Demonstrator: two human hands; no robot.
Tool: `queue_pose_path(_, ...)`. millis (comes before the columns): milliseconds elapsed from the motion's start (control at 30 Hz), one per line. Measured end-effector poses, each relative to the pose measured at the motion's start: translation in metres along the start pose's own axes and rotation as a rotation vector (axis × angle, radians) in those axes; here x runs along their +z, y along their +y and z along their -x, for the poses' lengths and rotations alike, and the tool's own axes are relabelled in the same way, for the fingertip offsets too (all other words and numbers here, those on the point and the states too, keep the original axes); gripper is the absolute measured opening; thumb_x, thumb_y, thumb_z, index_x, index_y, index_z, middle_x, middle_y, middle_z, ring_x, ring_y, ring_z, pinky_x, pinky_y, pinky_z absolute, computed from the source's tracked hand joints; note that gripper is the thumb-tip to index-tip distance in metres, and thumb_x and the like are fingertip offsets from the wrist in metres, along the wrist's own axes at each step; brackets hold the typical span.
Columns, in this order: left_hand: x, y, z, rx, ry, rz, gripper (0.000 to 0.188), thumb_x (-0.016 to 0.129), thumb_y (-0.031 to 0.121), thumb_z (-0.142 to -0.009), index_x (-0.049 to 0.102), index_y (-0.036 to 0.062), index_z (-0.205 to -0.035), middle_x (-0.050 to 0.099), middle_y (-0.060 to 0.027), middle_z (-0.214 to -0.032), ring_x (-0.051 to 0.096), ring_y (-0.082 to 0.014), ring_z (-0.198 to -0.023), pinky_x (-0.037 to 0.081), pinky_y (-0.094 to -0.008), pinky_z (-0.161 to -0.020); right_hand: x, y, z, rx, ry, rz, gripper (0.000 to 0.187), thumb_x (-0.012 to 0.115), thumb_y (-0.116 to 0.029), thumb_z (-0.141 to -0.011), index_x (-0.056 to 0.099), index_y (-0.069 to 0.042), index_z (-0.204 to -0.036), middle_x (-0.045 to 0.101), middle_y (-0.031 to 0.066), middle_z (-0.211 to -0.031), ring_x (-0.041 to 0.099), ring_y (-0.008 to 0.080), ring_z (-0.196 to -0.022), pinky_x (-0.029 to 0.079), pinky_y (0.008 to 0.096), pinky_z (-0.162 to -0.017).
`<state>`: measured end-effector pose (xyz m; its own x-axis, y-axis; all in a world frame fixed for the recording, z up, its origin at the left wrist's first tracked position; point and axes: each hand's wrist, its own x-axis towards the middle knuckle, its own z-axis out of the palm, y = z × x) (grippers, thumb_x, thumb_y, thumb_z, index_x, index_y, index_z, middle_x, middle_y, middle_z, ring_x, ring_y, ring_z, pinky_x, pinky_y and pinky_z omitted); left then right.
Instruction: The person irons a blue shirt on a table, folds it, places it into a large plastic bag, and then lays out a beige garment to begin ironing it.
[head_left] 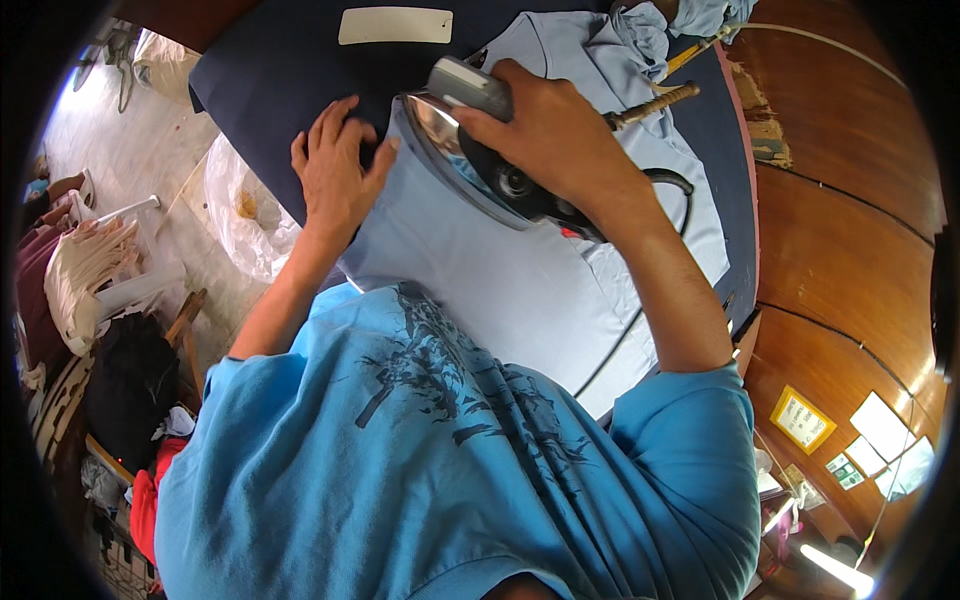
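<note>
Iron (480, 165), 12 o'clock, over light-blue garment (470, 255) | right hand (565, 135) wrapped round its handle (470, 85); left hand (345, 170) spread at garment edge, 10–11 o'clock, pinch unclear | likely heavy, rigid, hot-soled: handle only; garment soft, light | black cord (690, 205), 2 o'clock, could snag; white card (395, 26), 11 o'clock

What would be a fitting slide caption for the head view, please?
The right hand grips an iron over a light-blue garment, the left hand near the garment's edge.
</note>
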<state>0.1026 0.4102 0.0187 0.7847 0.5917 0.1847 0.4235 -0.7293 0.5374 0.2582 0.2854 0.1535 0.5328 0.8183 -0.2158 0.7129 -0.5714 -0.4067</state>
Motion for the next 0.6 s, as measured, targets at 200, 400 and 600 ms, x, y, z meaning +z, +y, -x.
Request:
queue_pose_path(200,0.002,0.001,0.016,-0.058,-0.086,-0.033,0.015,0.065,0.024,-0.076,0.056,0.0134,-0.079,0.041,-0.0024,-0.138,0.029,-0.0248,-0.133,0.013,-0.0498,-0.105,0.020,-0.014,-0.021,0.048,0.024,0.044,0.048,0.056,-0.043,-0.080,0.058,-0.002,-0.105,0.065,0.0216,-0.079,0.065,0.0362,-0.074,0.052,0.0407,-0.069)
queue_pose_path(400,0.003,-0.002,0.017,-0.056,-0.064,-0.005,0.010,0.062,0.020,-0.078,0.057,0.0134,-0.084,0.043,-0.0023,-0.136,0.030,-0.0243,-0.132,0.013,-0.0497,-0.105,0.010,-0.012,-0.028,0.073,-0.039,0.052,0.049,0.056,-0.045,-0.079,0.059,-0.003,-0.105,0.065,0.0225,-0.084,0.064,0.0367,-0.078,0.052,0.0403,-0.072)
queue_pose_path(600,0.009,0.019,-0.022,0.213,-0.154,0.185,0.034,0.052,0.026,-0.085,0.051,0.0128,-0.116,0.041,-0.0046,-0.137,0.031,-0.0225,-0.131,0.021,-0.0414,-0.104,-0.036,0.047,-0.002,0.214,-0.014,0.001,0.055,0.055,-0.049,-0.081,0.058,-0.001,-0.108,0.064,0.0216,-0.084,0.066,0.0318,-0.076,0.051,0.0381,-0.071)
